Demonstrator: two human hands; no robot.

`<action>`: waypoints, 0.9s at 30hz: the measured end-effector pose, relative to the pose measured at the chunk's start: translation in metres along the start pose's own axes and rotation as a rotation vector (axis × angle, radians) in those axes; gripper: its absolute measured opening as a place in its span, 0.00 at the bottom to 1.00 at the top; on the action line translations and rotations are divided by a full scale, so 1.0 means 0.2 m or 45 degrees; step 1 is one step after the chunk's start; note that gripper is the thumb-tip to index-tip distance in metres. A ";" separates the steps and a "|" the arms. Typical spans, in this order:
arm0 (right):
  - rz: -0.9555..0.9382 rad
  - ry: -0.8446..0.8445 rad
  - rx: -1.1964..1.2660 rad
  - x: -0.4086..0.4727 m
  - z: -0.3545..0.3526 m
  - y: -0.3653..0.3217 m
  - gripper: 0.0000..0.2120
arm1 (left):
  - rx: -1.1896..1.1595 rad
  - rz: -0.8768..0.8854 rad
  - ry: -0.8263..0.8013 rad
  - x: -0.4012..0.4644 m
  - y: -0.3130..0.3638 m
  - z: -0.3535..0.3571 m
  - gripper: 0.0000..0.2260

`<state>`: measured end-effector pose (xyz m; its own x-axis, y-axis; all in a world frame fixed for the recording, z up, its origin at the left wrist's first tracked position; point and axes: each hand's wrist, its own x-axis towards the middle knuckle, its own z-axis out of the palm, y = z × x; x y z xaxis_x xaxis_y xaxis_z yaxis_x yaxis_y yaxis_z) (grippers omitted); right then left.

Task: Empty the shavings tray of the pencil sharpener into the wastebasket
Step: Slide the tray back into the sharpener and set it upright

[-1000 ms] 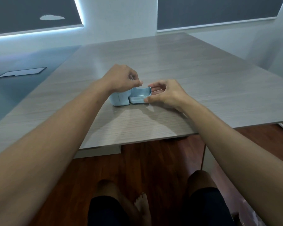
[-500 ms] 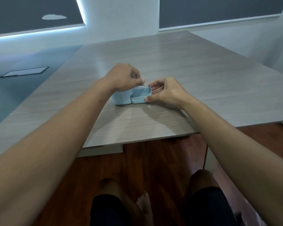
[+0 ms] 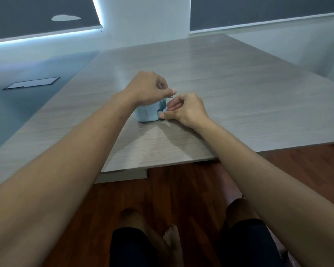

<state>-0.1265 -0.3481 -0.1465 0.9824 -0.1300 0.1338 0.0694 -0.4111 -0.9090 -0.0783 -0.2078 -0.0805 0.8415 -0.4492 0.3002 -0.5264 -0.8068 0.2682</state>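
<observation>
A small pale blue pencil sharpener (image 3: 147, 113) stands on the grey wood-grain table (image 3: 239, 105). My left hand (image 3: 148, 89) grips it from above, fingers curled over its top. My right hand (image 3: 183, 109) presses against its right side, fingertips on the shavings tray (image 3: 161, 112). Only a thin edge of the tray shows beside the body; the rest is hidden by the body and my fingers. No wastebasket is in view.
The table's near edge (image 3: 181, 162) runs just in front of my forearms. Below it lie a dark red wooden floor (image 3: 181, 189) and my knees and a bare foot (image 3: 172, 237). A flat dark rectangle (image 3: 32, 83) sits on the bluish surface at the left.
The tray stuck out to the right of the sharpener a second ago. My right hand has moved left with it, and the tray now sits almost fully inside the body.
</observation>
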 end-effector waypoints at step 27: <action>0.181 -0.202 0.189 -0.08 0.05 -0.06 0.24 | -0.724 -0.199 -0.113 -0.15 -0.24 -0.10 0.22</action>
<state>-0.1408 -0.3333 -0.1419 0.9982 -0.0293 -0.0521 -0.0580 -0.2606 -0.9637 -0.0799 -0.1481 -0.0847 0.9084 -0.3915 0.1466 -0.3573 -0.5451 0.7584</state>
